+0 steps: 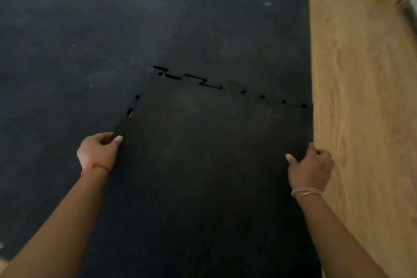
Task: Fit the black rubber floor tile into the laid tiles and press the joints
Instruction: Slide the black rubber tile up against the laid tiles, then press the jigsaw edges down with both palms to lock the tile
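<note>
A black rubber floor tile (209, 153) lies in front of me, its far edge meeting the laid tiles (112, 18). My left hand (99, 151) grips the tile's left edge, thumb on top. My right hand (311, 169) grips its right edge the same way. Along the far joint (203, 81) dark zigzag gaps and small holes show where the interlocking teeth sit apart. Two small gaps also show on the left joint (133, 106). The tile's near end is out of view.
Bare wooden floor (361, 97) runs along the right side of the black tiles. A sliver of wood floor shows at the lower left corner (3, 253). A dark object (408, 7) sits at the upper right edge.
</note>
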A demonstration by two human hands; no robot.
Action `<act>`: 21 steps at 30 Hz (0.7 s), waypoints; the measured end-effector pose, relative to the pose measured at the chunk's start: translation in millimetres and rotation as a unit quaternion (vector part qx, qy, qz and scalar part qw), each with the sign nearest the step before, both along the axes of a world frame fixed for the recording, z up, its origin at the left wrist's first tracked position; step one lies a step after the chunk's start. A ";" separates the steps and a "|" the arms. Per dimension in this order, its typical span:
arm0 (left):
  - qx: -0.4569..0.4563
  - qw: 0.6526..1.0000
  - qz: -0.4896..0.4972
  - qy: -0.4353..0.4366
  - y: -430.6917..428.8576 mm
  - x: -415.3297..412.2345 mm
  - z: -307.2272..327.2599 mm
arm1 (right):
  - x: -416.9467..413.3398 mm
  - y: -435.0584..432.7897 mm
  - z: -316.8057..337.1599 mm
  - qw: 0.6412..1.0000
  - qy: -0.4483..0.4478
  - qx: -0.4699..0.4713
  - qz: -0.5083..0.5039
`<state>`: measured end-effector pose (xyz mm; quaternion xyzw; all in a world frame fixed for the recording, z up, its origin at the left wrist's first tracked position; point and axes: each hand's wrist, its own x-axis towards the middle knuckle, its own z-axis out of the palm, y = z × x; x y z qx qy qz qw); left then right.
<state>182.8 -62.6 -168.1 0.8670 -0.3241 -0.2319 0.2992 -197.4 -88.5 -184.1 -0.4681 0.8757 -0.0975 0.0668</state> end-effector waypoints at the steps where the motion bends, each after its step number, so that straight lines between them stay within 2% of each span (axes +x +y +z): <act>1: 0.004 1.000 0.000 -0.006 13.8 0.1 0.8 | 17.1 6.0 1.2 0.997 0.015 -0.016 0.075; 3: 0.014 1.000 0.007 -0.027 46.5 0.6 0.1 | 62.5 14.9 1.3 0.973 -0.021 -0.013 0.231; 4: 0.017 0.999 0.014 -0.043 64.3 0.6 -1.8 | 87.8 19.0 -1.1 0.949 -0.045 0.006 0.311; 7: 0.035 0.993 0.069 -0.092 120.9 -5.3 -9.5 | 160.8 33.7 -8.7 0.851 -0.083 0.035 0.517; 10: 0.082 0.965 0.239 -0.073 176.3 -16.6 -17.1 | 218.6 48.1 -13.5 0.764 -0.096 0.046 0.637; 12: 0.121 0.920 0.371 0.029 205.3 -26.0 -19.8 | 249.4 55.3 -14.8 0.726 -0.111 0.053 0.677; 14: 0.097 0.881 0.442 0.137 217.8 -36.9 -20.2 | 273.0 57.0 -16.0 0.702 -0.109 0.057 0.702; 16: 0.069 0.868 0.452 0.194 217.1 -41.3 -17.1 | 287.1 54.5 -17.2 0.691 -0.093 0.057 0.714; 19: 0.027 0.815 0.513 0.269 204.9 -33.0 -6.5 | 294.8 47.9 -17.2 0.698 -0.082 0.047 0.710; 21: 0.007 0.799 0.529 0.285 203.0 -27.5 -6.3 | 296.8 45.1 -17.1 0.707 -0.079 0.037 0.702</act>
